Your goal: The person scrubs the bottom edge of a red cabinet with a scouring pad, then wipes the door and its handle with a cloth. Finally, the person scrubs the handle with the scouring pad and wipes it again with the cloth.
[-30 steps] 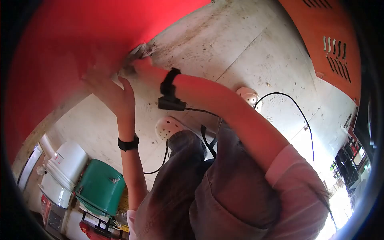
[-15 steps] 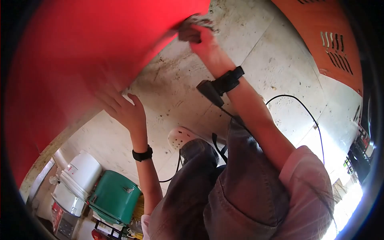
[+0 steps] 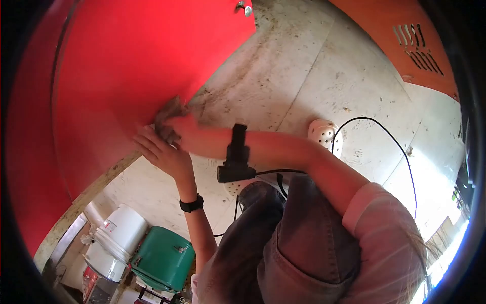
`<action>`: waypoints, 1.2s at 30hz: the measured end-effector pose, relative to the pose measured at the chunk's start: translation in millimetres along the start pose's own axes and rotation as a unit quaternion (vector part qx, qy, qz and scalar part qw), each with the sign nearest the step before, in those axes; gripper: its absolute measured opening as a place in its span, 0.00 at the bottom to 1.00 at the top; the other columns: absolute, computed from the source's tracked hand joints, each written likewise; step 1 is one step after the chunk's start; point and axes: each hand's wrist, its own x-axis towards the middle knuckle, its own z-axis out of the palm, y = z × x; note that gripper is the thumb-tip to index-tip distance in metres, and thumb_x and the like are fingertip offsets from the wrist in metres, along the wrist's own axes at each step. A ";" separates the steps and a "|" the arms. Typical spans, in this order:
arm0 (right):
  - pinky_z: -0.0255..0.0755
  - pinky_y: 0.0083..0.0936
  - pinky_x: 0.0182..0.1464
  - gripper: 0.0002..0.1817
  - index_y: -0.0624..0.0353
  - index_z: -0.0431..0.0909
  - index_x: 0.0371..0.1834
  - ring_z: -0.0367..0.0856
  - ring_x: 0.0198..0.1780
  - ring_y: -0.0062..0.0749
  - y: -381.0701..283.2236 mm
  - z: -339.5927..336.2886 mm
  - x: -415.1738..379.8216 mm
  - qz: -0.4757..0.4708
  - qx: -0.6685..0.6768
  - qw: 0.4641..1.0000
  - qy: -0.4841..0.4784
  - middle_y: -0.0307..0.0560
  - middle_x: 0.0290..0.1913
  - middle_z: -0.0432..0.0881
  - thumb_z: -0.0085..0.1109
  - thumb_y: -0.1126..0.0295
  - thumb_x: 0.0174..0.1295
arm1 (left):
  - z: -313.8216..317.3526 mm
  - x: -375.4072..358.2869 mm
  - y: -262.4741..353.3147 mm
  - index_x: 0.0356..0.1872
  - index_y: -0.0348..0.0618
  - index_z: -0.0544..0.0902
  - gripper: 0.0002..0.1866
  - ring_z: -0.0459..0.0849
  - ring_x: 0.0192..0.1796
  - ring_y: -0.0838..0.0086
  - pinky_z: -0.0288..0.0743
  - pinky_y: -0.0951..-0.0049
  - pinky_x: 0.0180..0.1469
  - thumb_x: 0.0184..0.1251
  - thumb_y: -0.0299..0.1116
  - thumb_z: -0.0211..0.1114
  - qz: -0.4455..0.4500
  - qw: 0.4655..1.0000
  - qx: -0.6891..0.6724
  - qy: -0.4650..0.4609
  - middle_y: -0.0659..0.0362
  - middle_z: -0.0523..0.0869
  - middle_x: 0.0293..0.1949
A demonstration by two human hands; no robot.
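Pressing a crumpled rag (image 3: 169, 119) to the red panel's (image 3: 126, 61) lower edge, left of centre.
The right hand (image 3: 183, 130), blurred, is closed around it; the left hand (image 3: 169, 158) lies just beside, fingers extended. Bent knees (image 3: 309, 238) fill the lower centre, a black cable (image 3: 396, 140) loops past a pale clog (image 3: 324, 136) at right, and green (image 3: 164, 257) and white buckets (image 3: 123, 229) stand lower left.

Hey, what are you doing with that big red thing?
The person's right hand grips a crumpled grey cloth at the edge of the red panel. The open left hand is right beside it, fingers at the same edge. The right hand looks blurry, so its exact hold is hard to see.
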 end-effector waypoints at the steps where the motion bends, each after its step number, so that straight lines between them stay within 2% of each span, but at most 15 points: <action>1: 0.71 0.24 0.43 0.19 0.64 0.71 0.48 0.77 0.44 0.27 -5.9 -10.1 -4.9 -0.043 -0.092 0.994 -0.047 0.47 0.42 0.79 0.55 0.80 0.49 | 0.5 -1.5 -5.3 0.66 0.41 0.56 0.36 0.50 0.68 0.46 0.52 0.51 0.65 0.50 0.25 0.53 0.001 1.000 0.028 0.005 0.41 0.54 0.66; 3: 0.71 0.22 0.42 0.19 0.66 0.71 0.48 0.77 0.44 0.27 -33.2 -34.7 -6.9 -0.207 -0.330 0.921 -0.005 0.49 0.41 0.79 0.52 0.81 0.49 | -3.4 0.2 -7.4 0.66 0.41 0.57 0.36 0.50 0.69 0.47 0.52 0.52 0.65 0.50 0.24 0.53 0.007 0.999 0.049 -0.010 0.42 0.53 0.67; 7: 0.72 0.18 0.38 0.16 0.67 0.71 0.48 0.79 0.39 0.26 -95.8 -86.8 -21.3 -0.184 -0.205 0.961 0.033 0.46 0.37 0.81 0.47 0.79 0.55 | -7.2 -0.2 -1.2 0.66 0.41 0.57 0.36 0.50 0.69 0.49 0.51 0.53 0.66 0.50 0.24 0.53 -0.014 0.998 0.055 -0.023 0.42 0.52 0.67; 9: 0.71 0.18 0.35 0.14 0.66 0.72 0.46 0.77 0.34 0.24 -80.4 -126.0 2.6 -0.272 -0.214 0.930 0.123 0.45 0.36 0.80 0.51 0.78 0.55 | -5.2 0.8 2.1 0.66 0.41 0.57 0.36 0.50 0.69 0.49 0.50 0.53 0.66 0.51 0.25 0.53 -0.023 0.999 0.040 -0.016 0.42 0.51 0.67; 10: 0.70 0.18 0.35 0.14 0.65 0.73 0.45 0.77 0.33 0.23 -88.4 -127.8 10.7 -0.235 -0.050 0.943 0.231 0.45 0.35 0.80 0.51 0.79 0.55 | -4.4 1.1 2.8 0.66 0.41 0.57 0.36 0.49 0.69 0.49 0.50 0.54 0.66 0.51 0.25 0.53 -0.027 0.999 0.032 -0.012 0.42 0.51 0.67; 12: 0.69 0.18 0.34 0.13 0.64 0.74 0.44 0.75 0.32 0.22 -105.8 -120.5 23.3 -0.137 0.280 0.854 0.417 0.44 0.35 0.80 0.53 0.80 0.54 | -4.1 0.2 2.3 0.67 0.42 0.56 0.37 0.48 0.70 0.50 0.50 0.54 0.66 0.51 0.26 0.54 -0.028 0.999 0.020 -0.016 0.43 0.50 0.68; 17: 0.70 0.23 0.35 0.13 0.62 0.75 0.42 0.74 0.33 0.23 -73.1 -44.7 19.6 -0.315 -0.005 0.855 0.413 0.44 0.33 0.79 0.56 0.80 0.52 | -2.6 0.9 0.8 0.66 0.40 0.56 0.36 0.49 0.70 0.50 0.50 0.54 0.66 0.51 0.27 0.53 -0.018 0.999 0.039 -0.016 0.43 0.51 0.68; 19: 0.71 0.28 0.45 0.19 0.60 0.75 0.47 0.78 0.44 0.32 -84.1 -9.5 -11.5 -0.283 -0.128 0.886 0.345 0.48 0.43 0.80 0.58 0.81 0.48 | -3.4 1.4 1.8 0.66 0.40 0.56 0.35 0.49 0.69 0.50 0.50 0.54 0.66 0.52 0.27 0.53 -0.014 0.999 0.041 -0.011 0.43 0.51 0.68; 25: 0.62 0.35 0.62 0.29 0.52 0.72 0.56 0.62 0.65 0.45 -67.9 -76.5 1.4 -0.448 -0.447 0.759 0.150 0.50 0.63 0.65 0.55 0.82 0.45 | -6.3 1.4 2.0 0.66 0.40 0.56 0.36 0.50 0.69 0.50 0.51 0.54 0.66 0.52 0.27 0.53 -0.003 0.999 0.054 -0.008 0.43 0.51 0.67; 27: 0.66 0.32 0.58 0.28 0.54 0.72 0.56 0.65 0.63 0.45 -57.8 -107.6 10.4 -0.450 -0.513 0.704 0.199 0.53 0.62 0.65 0.52 0.83 0.47 | -6.5 1.8 2.9 0.66 0.40 0.56 0.36 0.50 0.69 0.50 0.51 0.54 0.66 0.52 0.27 0.53 -0.006 0.998 0.055 -0.010 0.43 0.51 0.67; 29: 0.70 0.27 0.52 0.26 0.58 0.71 0.56 0.70 0.60 0.42 -46.0 -119.0 16.8 -0.359 -0.415 0.774 0.317 0.55 0.59 0.69 0.48 0.84 0.50 | -6.5 1.6 3.3 0.66 0.40 0.56 0.36 0.50 0.69 0.50 0.51 0.54 0.66 0.51 0.27 0.53 -0.011 0.998 0.053 -0.013 0.42 0.51 0.67; 31: 0.72 0.23 0.47 0.24 0.61 0.71 0.56 0.75 0.55 0.36 -42.5 -128.5 26.1 -0.245 -0.194 0.855 0.414 0.57 0.56 0.72 0.45 0.84 0.52 | -6.8 0.9 2.9 0.66 0.40 0.56 0.36 0.50 0.69 0.50 0.51 0.54 0.66 0.51 0.27 0.53 -0.016 0.999 0.048 -0.019 0.42 0.51 0.67; 32: 0.72 0.23 0.47 0.23 0.61 0.71 0.56 0.77 0.52 0.31 -36.0 -134.2 32.1 -0.249 -0.249 0.826 0.440 0.56 0.55 0.74 0.44 0.84 0.55 | -8.0 0.6 2.5 0.66 0.39 0.56 0.36 0.50 0.69 0.49 0.51 0.54 0.66 0.51 0.27 0.53 -0.014 0.998 0.052 -0.022 0.42 0.51 0.67; 35: 0.70 0.26 0.50 0.23 0.61 0.71 0.56 0.73 0.56 0.35 -70.7 -91.7 10.4 -0.293 -0.124 0.881 0.349 0.56 0.57 0.72 0.45 0.84 0.54 | -7.1 2.0 4.0 0.66 0.39 0.55 0.36 0.50 0.69 0.49 0.52 0.54 0.65 0.51 0.27 0.54 -0.008 0.998 0.054 -0.021 0.41 0.51 0.67; 36: 0.68 0.28 0.54 0.25 0.60 0.71 0.56 0.71 0.59 0.38 -80.7 -75.8 5.9 -0.359 -0.218 0.842 0.339 0.55 0.58 0.71 0.46 0.84 0.52 | -4.6 1.9 4.0 0.66 0.39 0.55 0.36 0.50 0.69 0.49 0.53 0.54 0.65 0.51 0.27 0.54 -0.009 0.999 0.051 -0.016 0.41 0.51 0.67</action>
